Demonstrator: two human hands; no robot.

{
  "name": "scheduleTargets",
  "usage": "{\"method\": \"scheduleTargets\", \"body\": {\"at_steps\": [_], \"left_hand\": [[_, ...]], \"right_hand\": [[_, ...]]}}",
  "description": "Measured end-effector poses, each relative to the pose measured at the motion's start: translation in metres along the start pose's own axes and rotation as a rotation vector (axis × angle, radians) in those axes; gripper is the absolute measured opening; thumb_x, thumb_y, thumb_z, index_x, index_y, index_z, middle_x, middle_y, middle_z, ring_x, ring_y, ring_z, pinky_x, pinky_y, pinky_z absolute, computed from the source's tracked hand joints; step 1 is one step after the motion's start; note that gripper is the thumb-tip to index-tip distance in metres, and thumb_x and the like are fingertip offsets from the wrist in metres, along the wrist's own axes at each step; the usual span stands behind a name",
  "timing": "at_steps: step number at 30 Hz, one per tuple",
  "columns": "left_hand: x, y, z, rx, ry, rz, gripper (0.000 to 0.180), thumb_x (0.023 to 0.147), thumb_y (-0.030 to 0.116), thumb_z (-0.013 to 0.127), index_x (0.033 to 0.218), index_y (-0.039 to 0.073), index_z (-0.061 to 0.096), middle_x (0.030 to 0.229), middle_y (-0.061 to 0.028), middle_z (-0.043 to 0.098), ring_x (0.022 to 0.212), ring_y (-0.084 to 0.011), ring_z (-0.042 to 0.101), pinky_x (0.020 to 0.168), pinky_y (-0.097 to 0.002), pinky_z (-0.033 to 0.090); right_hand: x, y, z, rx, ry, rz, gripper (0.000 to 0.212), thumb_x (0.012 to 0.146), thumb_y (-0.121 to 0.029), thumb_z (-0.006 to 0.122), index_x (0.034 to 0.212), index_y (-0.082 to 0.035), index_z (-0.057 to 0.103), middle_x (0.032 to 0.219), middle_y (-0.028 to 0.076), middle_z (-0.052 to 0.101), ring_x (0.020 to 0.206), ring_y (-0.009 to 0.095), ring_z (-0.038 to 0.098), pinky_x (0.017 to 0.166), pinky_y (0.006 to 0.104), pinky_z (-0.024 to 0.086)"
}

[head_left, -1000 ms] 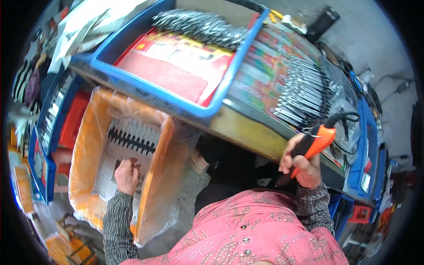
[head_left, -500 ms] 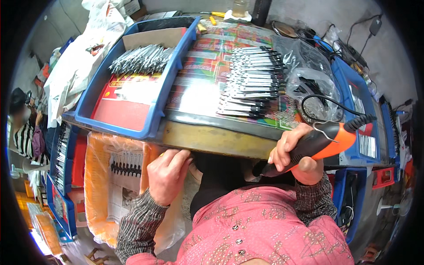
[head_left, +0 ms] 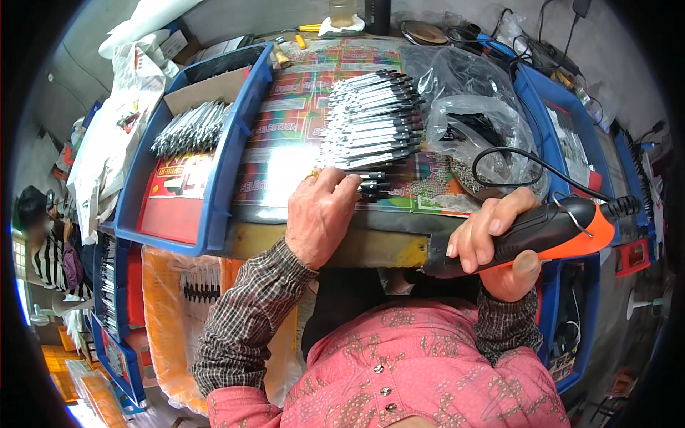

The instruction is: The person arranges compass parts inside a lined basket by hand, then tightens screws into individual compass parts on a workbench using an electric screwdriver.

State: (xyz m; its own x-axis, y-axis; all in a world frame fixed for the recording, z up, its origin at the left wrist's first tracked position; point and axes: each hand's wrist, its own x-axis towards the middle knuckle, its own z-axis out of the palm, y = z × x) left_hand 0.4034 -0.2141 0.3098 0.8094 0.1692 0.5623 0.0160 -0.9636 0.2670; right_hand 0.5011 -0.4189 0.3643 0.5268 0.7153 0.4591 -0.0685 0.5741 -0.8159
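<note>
My left hand (head_left: 321,217) reaches over the table's front edge, its fingers bent and pinched at the left end of a pen at the near end of the row; the fingertips are partly hidden. The row of pens (head_left: 374,125) has white-silver barrels and black right ends, laid side by side across the table. My right hand (head_left: 499,239) is wrapped round a black and orange electric screwdriver (head_left: 564,232), held over the front edge with its tip pointing left. A black cord (head_left: 499,151) loops up from its rear end.
Left on the table stands a blue tray (head_left: 222,178) with a heap of silver pens (head_left: 191,128). Tiny metal parts (head_left: 432,187) lie beside a clear plastic bag (head_left: 464,78). Below the front edge, a lined orange basket (head_left: 160,314) holds pens (head_left: 201,285). Blue trays (head_left: 535,93) stand right.
My left hand has risen from beside the basket, below the table edge, to the near end of the pen row. My right hand has shifted slightly right with the screwdriver. The whole view has shifted slightly.
</note>
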Motion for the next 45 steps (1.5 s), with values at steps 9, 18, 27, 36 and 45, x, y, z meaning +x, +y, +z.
{"method": "scheduleTargets", "body": {"at_steps": [9, 18, 27, 36, 45], "left_hand": [[0.012, 0.002, 0.015, 0.035, -0.048, 0.037, 0.025, 0.067, 0.006, 0.067, 0.091, 0.007, 0.059, 0.082, -0.0077, 0.056, 0.072, -0.0263, 0.054, 0.063, -0.0349, 0.044], [0.018, 0.000, 0.016, -0.012, -0.041, 0.073, 0.026, 0.061, 0.004, 0.067, 0.085, 0.006, 0.057, 0.082, -0.0076, 0.055, 0.075, -0.0266, 0.053, 0.064, -0.0354, 0.044], [0.020, -0.011, 0.013, -0.073, -0.068, 0.156, 0.026, 0.056, 0.003, 0.068, 0.077, 0.006, 0.053, 0.079, -0.0078, 0.054, 0.074, -0.0258, 0.052, 0.066, -0.0354, 0.040], [0.015, -0.011, 0.012, -0.087, 0.050, 0.162, 0.028, 0.057, 0.000, 0.067, 0.082, 0.006, 0.055, 0.075, -0.0062, 0.059, 0.070, -0.0233, 0.055, 0.075, -0.0357, 0.039], [0.014, -0.003, 0.003, -0.204, 0.118, 0.099, 0.033, 0.064, -0.009, 0.064, 0.095, 0.000, 0.058, 0.080, -0.0127, 0.060, 0.070, -0.0253, 0.058, 0.063, -0.0301, 0.046]], "right_hand": [[0.005, -0.001, -0.023, 0.021, 0.030, -0.060, 0.047, 0.077, -0.045, 0.065, 0.087, -0.007, 0.039, 0.063, 0.002, 0.048, 0.051, 0.015, 0.053, 0.058, 0.0327, 0.049], [0.006, 0.000, -0.029, -0.019, 0.076, -0.100, 0.047, 0.076, -0.044, 0.066, 0.088, -0.006, 0.040, 0.064, 0.003, 0.048, 0.052, 0.014, 0.052, 0.057, 0.0315, 0.048], [0.005, 0.003, -0.031, -0.109, 0.157, -0.118, 0.046, 0.078, -0.044, 0.064, 0.091, -0.006, 0.041, 0.067, 0.003, 0.047, 0.055, 0.014, 0.051, 0.060, 0.0323, 0.046], [0.016, 0.009, -0.027, -0.147, 0.220, -0.142, 0.046, 0.079, -0.046, 0.061, 0.093, -0.007, 0.041, 0.069, 0.003, 0.047, 0.059, 0.015, 0.051, 0.064, 0.0340, 0.044], [0.024, 0.023, -0.026, -0.137, 0.261, -0.158, 0.046, 0.080, -0.047, 0.059, 0.094, -0.007, 0.042, 0.069, 0.004, 0.047, 0.061, 0.016, 0.051, 0.065, 0.0345, 0.044]]}}
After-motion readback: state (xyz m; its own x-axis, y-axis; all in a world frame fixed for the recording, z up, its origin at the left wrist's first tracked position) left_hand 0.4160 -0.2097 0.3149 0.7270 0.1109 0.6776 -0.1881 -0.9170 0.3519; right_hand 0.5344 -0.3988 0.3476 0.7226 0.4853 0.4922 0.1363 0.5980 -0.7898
